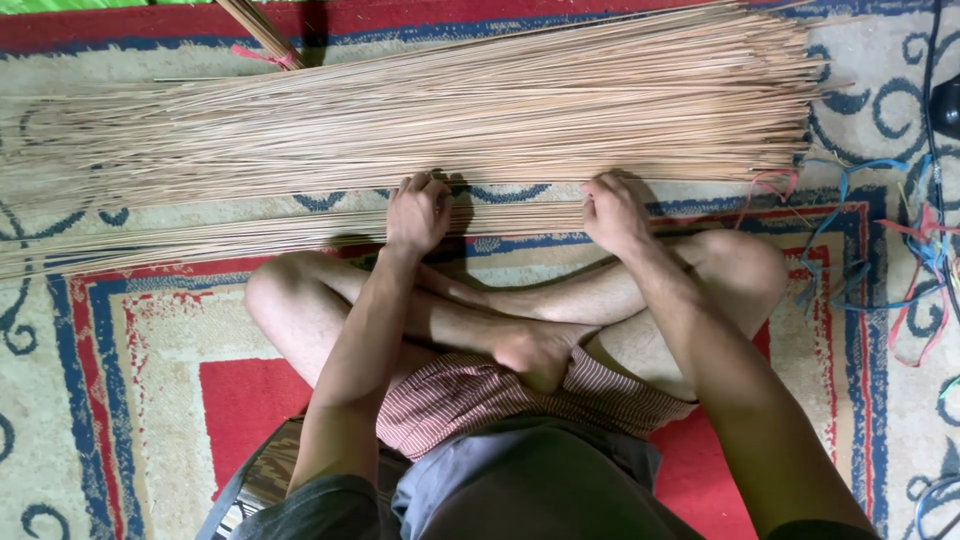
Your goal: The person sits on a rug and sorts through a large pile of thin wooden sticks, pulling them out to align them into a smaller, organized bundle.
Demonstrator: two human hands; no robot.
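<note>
Floor setting: patterned woven carpet (130, 330) in cream, red and blue, seen from above; the person sits cross-legged on it, bare legs folded.

Small bundle of thin, pale tan sticks (250, 238): lies flat on the carpet just in front of the knees, running left to right and fanning out toward the left edge.

Left hand (418, 213): fingers curled down over the small bundle, closed around it.

Right hand (612, 211): fist closed at the bundle's right end; fingers are hidden, so its grip on the sticks is probable, not certain.

Large heap of the same pale tan sticks (480, 105): just beyond the hands, spanning nearly the whole width.

Loose blue and red plastic ties (900, 260): scattered on the carpet at the right, near the heap's end.
</note>
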